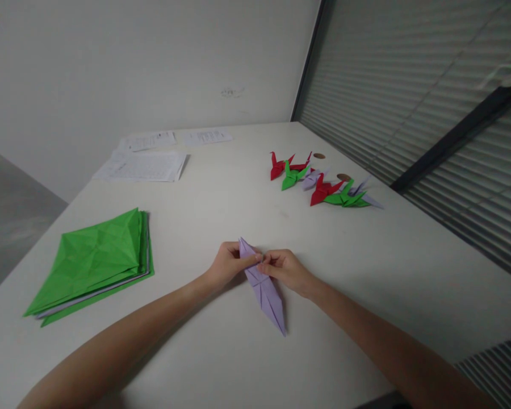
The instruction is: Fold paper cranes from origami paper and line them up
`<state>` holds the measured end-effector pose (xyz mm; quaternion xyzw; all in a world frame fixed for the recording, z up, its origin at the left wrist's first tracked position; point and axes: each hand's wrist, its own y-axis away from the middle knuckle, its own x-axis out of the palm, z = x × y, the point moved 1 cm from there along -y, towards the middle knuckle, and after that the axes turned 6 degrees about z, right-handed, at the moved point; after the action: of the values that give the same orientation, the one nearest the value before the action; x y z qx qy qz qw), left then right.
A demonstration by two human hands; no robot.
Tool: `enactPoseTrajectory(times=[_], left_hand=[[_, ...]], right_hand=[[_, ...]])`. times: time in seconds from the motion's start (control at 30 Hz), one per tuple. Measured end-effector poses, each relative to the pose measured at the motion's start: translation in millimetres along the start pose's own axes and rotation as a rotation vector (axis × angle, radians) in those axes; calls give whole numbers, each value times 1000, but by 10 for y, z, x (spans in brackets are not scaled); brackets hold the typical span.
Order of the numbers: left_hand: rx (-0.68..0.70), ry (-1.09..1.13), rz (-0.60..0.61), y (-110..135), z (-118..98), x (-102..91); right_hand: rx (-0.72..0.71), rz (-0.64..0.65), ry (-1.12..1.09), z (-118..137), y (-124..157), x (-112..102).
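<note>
The left hand (229, 265) and right hand (287, 271) each hold a narrow, pinching grip on the far half of a long, folded lilac paper (264, 289), near the middle of the bench (208, 207). Folded birds (309, 181) sit far right, a green paper stack (100, 250) left, printed sheets (147, 167) far left.

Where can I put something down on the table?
Bare table lies beyond the lilac paper, between the green-topped stack and folded birds; another patch is right of the right hand. It's crowded where the birds bunch by the blinds.
</note>
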<state>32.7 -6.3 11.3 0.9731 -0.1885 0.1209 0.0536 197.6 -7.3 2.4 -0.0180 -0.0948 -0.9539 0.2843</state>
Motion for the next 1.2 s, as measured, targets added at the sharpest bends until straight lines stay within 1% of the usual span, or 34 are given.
enactPoseTrajectory(times=[0.13,0.27,0.37,0.43,0.5,0.6,0.67,0.8,1.03,1.2], left_hand=[[5,38,-42,-9,-3,-13],[-29,85,-26,-18,19,-23],[-23,93,-54,-28,51,-41],[25,42,-92,-32,54,-49],[91,-68,-138,-26,32,-50],[169,-228,-180,-1,-21,-40],[183,-287,-170,19,-41,-37],[172,-338,-152,34,-30,-53],[178,-273,-108,-2,-69,-60],[175,-284,-108,-17,-84,-86]], right_hand=[[-18,7,12,12,1,0],[-20,12,7,21,1,-5],[-35,13,15,24,0,-2],[-46,7,28,31,6,4],[-31,24,56,35,18,15],[33,105,112,27,44,30],[63,144,157,15,56,32],[91,132,260,10,60,11],[171,111,241,99,80,-30],[157,130,291,105,73,-44]])
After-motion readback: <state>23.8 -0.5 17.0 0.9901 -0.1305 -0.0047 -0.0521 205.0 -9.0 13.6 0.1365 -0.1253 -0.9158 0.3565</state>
